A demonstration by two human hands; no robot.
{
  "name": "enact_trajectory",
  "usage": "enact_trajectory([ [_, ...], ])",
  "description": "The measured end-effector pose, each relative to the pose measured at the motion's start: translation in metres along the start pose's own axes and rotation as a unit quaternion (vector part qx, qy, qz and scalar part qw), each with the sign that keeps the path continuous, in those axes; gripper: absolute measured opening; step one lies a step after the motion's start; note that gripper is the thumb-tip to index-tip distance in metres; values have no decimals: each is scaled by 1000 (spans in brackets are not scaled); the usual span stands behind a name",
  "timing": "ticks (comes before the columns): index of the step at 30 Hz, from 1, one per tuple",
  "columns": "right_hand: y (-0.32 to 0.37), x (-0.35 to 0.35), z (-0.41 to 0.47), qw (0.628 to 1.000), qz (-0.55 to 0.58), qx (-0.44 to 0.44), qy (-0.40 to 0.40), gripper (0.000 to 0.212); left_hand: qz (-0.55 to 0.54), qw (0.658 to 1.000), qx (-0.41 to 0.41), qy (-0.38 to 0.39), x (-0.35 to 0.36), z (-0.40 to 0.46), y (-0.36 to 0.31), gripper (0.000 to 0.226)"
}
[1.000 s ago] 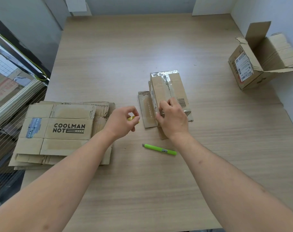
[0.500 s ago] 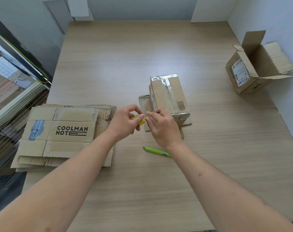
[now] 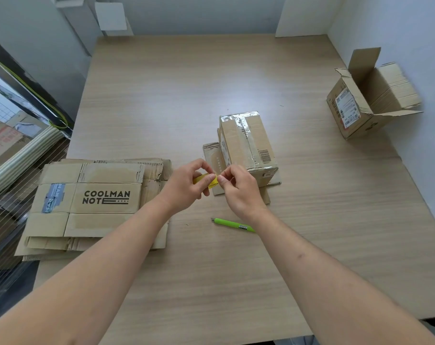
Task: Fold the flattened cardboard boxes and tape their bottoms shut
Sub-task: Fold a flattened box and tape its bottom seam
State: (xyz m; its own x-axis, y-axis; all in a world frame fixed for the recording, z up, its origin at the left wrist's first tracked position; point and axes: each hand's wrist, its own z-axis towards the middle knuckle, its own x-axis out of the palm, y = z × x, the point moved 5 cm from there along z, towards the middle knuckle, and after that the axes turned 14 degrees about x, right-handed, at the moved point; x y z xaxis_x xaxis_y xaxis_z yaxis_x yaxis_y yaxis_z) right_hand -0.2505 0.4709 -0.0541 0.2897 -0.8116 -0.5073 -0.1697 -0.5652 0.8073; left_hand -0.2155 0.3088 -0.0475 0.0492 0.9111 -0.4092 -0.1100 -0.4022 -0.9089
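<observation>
**Tape end picked over an unheld box: risk of a lost end and a shifted carton**

Both hands met at the centre of the tabletop (image 3: 236,83). The left hand (image 3: 186,188) gripped a small yellow tape roll (image 3: 206,181), fingers curled round it. The right hand (image 3: 238,190) pinched at the roll's edge with thumb and forefinger, apparently working the tape end free; whether the end had lifted could not be told.

The folded box (image 3: 246,143) stood bottom-up just beyond the hands, toward 12 o'clock, with older shiny tape along its seam and its lower flaps splayed on the tabletop. Neither hand touched it. The stack of flattened boxes (image 3: 92,202) lay at 9 o'clock, not yet folded. A second, open box (image 3: 368,103) sat at 2 o'clock near the wall. A green utility knife (image 3: 232,224) lay at 6 o'clock from the hands, partly under the right wrist.

Judged hazards: the tape end could split or re-stick to the roll if peeled at an angle. The unheld box could slide or tip when tape is pressed on. The right wrist could knock the knife.
</observation>
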Motion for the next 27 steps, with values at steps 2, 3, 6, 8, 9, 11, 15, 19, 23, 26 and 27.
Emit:
enact_trajectory([
  [2, 1, 0, 0, 999, -34, 23, 21, 21, 9, 1000, 17, 17, 1, -4, 3, 26],
  [3, 0, 0, -1, 997, -57, 31, 28, 22, 14, 999, 25, 28, 2, -7, 4, 40],
  [6, 0, -2, -5, 991, -126, 40, 17, 23, 58, 995, 51, 62, 3, -12, 3, 36],
  [8, 3, -5, -11, 988, -149, 30, -10, 18, 73, 994, 53, 63, 2, -13, 3, 24],
  [9, 6, -8, -14, 988, -149, 24, -25, 13, 76, 994, 48, 63, 2, -14, 3, 20],
  [11, 10, -14, -20, 987, -148, 14, -61, 21, 92, 992, 32, 74, 3, -16, 4, 15],
  [15, 14, -36, -25, 964, -242, 3, -111, 39, 128, 985, -7, 111, 10, -26, 10, 15],
  [19, 1, -43, -11, 897, -438, -3, -59, 70, 182, 976, -22, 120, 25, -40, 13, 18],
  [23, -27, -44, 8, 874, -485, 0, -17, 85, 198, 972, -49, 118, 45, -58, 21, 22],
  [26, -38, -44, 10, 871, -490, -26, -30, 87, 212, 969, -67, 110, 56, -74, 27, 24],
  [27, -40, -44, 9, 870, -490, -38, -38, 86, 213, 969, -71, 102, 59, -79, 27, 25],
])
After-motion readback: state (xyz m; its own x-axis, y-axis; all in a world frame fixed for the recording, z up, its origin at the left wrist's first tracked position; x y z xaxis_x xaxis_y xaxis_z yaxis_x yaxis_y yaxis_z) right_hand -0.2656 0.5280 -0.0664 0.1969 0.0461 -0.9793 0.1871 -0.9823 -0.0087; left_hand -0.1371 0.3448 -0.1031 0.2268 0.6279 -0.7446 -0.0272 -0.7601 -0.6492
